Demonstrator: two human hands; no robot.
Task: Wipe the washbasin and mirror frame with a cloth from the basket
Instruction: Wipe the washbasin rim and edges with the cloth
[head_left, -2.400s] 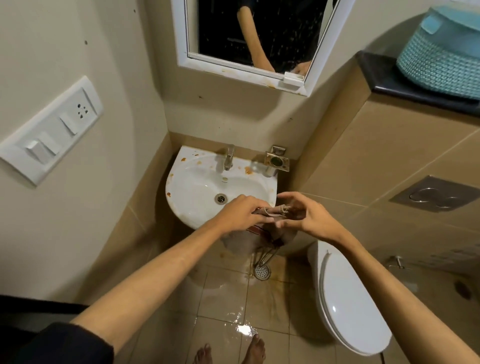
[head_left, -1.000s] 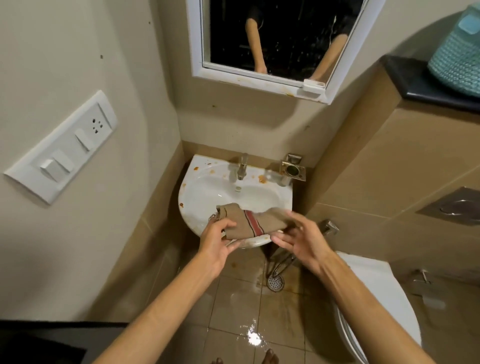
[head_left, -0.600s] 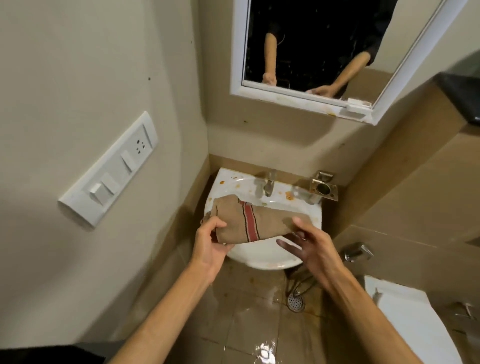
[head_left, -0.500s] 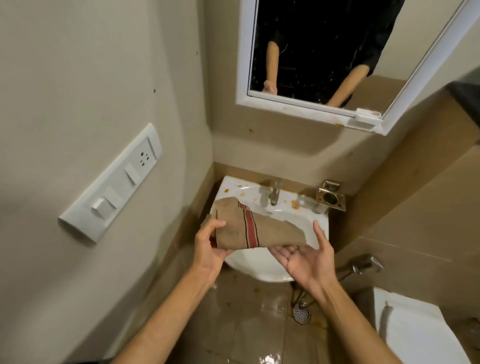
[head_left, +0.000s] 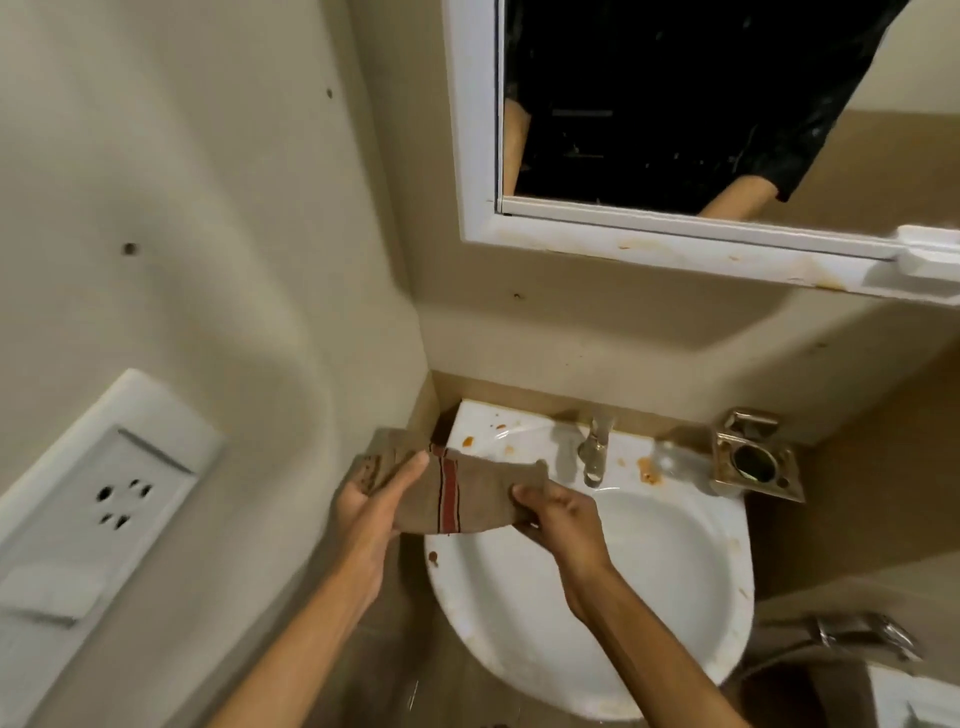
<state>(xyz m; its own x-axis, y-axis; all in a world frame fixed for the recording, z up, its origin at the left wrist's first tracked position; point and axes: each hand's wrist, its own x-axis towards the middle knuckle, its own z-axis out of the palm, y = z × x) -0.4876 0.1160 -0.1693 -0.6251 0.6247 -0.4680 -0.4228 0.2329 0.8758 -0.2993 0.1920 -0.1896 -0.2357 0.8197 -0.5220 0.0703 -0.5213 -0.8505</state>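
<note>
Here, both hands held a folded brown cloth with a red-and-dark stripe (head_left: 462, 496) above the left rear part of the white ceramic washbasin (head_left: 670, 561). The left hand (head_left: 376, 499) gripped the cloth's left end, its fingers (head_left: 410, 467) closed over the top of the fabric. The right hand (head_left: 558, 519) pinched the right end, its fingers (head_left: 530, 493) curled shut on the edge. The cloth stretched between the two hands, stripe running across its middle, and I could not tell whether it touched the basin rim.

The washbasin carried orange-brown spots along its back ledge and rim. A chrome tap (head_left: 595, 452) stood at the middle of the ledge. Just right of the basin, a square brass-coloured holder with a round opening (head_left: 753, 462) was fixed to the wall.

Above, the white mirror frame (head_left: 675, 247) showed orange smears along its bottom rail, and the glass reflected dark sleeves and two forearms. On the left wall sat a white switch and socket plate (head_left: 104, 509). A metal hose fitting (head_left: 862, 631) showed blurred at lower right.
</note>
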